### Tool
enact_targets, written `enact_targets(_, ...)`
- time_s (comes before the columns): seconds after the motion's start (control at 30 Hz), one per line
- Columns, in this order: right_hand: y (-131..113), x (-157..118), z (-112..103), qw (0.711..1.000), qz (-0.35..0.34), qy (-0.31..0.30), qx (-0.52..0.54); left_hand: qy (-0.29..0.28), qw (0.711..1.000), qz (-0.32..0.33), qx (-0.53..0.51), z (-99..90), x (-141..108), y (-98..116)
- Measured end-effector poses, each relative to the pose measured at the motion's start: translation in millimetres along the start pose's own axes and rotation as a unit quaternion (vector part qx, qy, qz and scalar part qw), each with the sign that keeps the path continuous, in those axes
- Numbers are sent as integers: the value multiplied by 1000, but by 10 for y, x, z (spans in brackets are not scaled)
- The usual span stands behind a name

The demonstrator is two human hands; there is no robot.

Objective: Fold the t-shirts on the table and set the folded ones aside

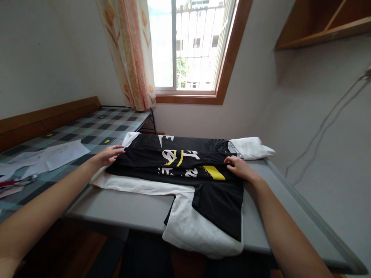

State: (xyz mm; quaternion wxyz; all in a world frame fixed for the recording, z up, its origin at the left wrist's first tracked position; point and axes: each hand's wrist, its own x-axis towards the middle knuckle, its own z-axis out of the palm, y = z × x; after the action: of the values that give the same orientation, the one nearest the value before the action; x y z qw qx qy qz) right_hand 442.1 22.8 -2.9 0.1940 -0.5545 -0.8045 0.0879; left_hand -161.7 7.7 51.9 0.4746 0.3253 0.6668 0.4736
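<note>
A black T-shirt (145, 156) with white and yellow print lies sideways across the grey tabletop, its neckline to the right. It rests over a white garment (199, 227), whose edges show at the left, the back right and the front. At the hem on the left, my left hand (109, 156) pinches the black cloth with fingers nearly straight. Close to the neckline, my right hand (238, 167) has its fingers curled on a fold of the same T-shirt. A raised crease runs between both hands. One black sleeve (218, 206) and the white cloth hang over the table's front edge.
The grey table (139, 210) stands against a bed with a checked cover (116, 119) at the left. Papers (58, 156) lie on that cover. Behind are a curtain (135, 58) and a window; a wooden shelf (327, 36) and a cable (319, 127) are at the right.
</note>
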Motion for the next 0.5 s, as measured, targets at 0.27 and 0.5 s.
enact_targets(0.27, -22, -1, -25, 1000, -2, -6, 4, -24, 999, -46, 16, 70, 39, 52)
enact_targets(0.5, -32, -13, -42, 1000, -5, 0, 5, -28, 998, 10, 54, 176, 63, 73)
